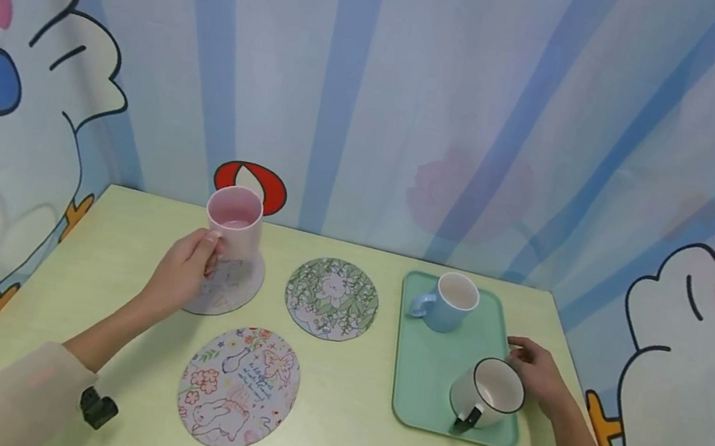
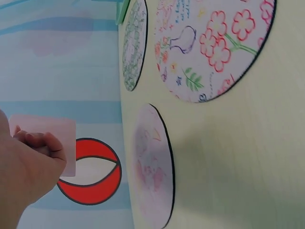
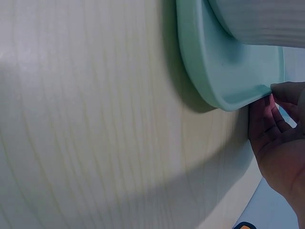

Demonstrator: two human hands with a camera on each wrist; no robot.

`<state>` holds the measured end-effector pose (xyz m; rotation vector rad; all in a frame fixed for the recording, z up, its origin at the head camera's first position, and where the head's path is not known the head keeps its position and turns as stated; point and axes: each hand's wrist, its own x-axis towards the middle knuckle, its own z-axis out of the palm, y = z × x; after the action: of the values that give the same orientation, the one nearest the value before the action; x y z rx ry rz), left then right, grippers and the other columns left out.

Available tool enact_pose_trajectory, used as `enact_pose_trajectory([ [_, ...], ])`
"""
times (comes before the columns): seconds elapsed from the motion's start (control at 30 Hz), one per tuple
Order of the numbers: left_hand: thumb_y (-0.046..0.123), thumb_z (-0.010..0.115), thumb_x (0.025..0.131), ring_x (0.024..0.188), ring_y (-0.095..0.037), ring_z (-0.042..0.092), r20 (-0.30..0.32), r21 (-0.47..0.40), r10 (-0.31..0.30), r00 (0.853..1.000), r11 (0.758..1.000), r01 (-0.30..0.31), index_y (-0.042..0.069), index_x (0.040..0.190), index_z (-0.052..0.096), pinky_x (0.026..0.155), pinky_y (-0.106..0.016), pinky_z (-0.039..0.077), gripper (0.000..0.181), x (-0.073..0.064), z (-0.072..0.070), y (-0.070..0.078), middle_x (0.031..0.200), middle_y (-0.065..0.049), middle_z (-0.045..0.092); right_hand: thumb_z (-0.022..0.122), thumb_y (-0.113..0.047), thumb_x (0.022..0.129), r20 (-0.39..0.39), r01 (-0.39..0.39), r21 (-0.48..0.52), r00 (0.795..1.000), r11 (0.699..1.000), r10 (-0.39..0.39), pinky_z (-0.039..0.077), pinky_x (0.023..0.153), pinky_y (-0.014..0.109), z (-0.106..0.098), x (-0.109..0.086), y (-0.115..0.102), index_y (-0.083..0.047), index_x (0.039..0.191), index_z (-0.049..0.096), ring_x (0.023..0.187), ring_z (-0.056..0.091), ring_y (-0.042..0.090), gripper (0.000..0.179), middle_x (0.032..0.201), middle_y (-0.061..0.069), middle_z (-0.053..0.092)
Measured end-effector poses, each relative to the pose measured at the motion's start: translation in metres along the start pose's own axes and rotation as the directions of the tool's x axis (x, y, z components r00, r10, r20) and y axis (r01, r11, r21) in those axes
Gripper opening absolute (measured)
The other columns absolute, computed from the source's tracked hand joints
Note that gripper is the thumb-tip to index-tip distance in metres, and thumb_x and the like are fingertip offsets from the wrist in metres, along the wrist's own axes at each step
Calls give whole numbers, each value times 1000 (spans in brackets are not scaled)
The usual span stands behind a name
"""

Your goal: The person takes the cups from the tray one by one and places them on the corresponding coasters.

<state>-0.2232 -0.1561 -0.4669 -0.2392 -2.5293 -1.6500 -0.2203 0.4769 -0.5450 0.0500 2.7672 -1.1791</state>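
Note:
My left hand point(image 1: 185, 267) grips a pink mug point(image 1: 237, 222) by its handle. The mug is upright and raised above a round pale coaster point(image 1: 226, 288) at the back left; in the left wrist view a gap separates mug and coaster point(image 2: 153, 167). At the right side of a mint-green tray point(image 1: 423, 384), my right hand point(image 1: 539, 370) pinches the rim, with the thumb over the edge in the right wrist view. On the tray stand a light blue mug point(image 1: 445, 313) towards the back and a white mug with a black rim point(image 1: 477, 401) near the front.
A green floral round coaster point(image 1: 332, 299) lies mid-table, and a larger round one with a rabbit and flowers point(image 1: 239, 389) lies nearer the front. Behind the pale yellow table point(image 1: 335, 440) hangs a striped blue cloth point(image 1: 399, 104) with cartoon figures.

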Motion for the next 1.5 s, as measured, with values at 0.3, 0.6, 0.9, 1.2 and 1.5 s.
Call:
enact_pose_trajectory([
  [0.3,37,28,118,84,-24,48,-26,-9,-62,998,998,62,-5,117,53,69,-26,42,49,-2,-6,-16,92,-13,47,52,-3,107,-5,11,0,1000,1000,-11,50,81,39,0,-1,0,13,148,48,99,60,28,44,115,24,62],
  [0.6,37,26,118,84,-22,47,-53,-7,-76,996,997,75,-5,114,53,70,-26,42,50,-2,-7,-34,92,-13,49,52,-3,107,-4,18,3,1000,1000,-18,50,81,39,0,-1,0,12,147,49,98,60,27,43,114,22,62],
  [0.9,36,25,118,82,-21,48,-60,24,-115,992,993,116,-7,112,54,70,-27,44,52,-1,-4,-51,90,-12,49,52,-5,108,-1,14,7,1000,1000,-14,50,81,40,-1,-1,0,12,148,48,99,60,28,44,115,23,62],
  [1.2,34,26,118,76,-17,48,-72,29,-100,992,994,102,-5,108,55,68,-28,43,49,-1,-6,-64,85,-11,50,51,-6,109,7,16,4,1000,1000,-16,51,81,41,-1,-3,-3,12,149,46,103,61,32,44,118,25,62],
  [1.5,32,26,118,78,-21,50,-53,34,-111,992,993,113,-5,107,54,70,-27,43,48,-7,-3,-67,86,-12,51,50,-6,110,11,0,1,1000,1000,0,52,81,41,-1,-4,-5,12,150,46,104,61,33,45,119,27,61],
])
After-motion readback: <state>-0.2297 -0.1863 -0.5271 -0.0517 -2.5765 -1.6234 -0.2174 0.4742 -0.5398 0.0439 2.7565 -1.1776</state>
